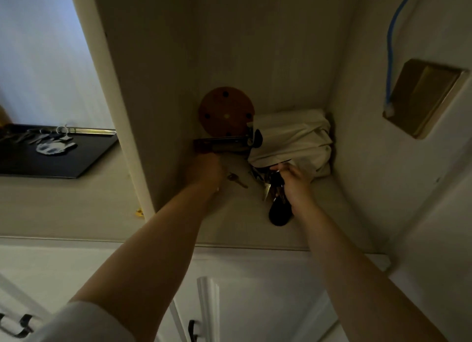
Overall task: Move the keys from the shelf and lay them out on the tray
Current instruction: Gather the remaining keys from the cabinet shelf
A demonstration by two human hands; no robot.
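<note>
Both my arms reach into a dim shelf nook. My left hand is closed at the left side of the shelf, and a brass key sticks out of it to the right. My right hand pinches the ring of a key bunch, whose black fob rests on the shelf below it. At the far left lies a black tray on a counter, with several keys and a pale keychain laid on it.
At the back of the nook lean a round brown disc with holes, a dark flat bar and a bundled white cloth. A blue cable and a gold wall plate are on the right. Cabinet doors with dark handles are below.
</note>
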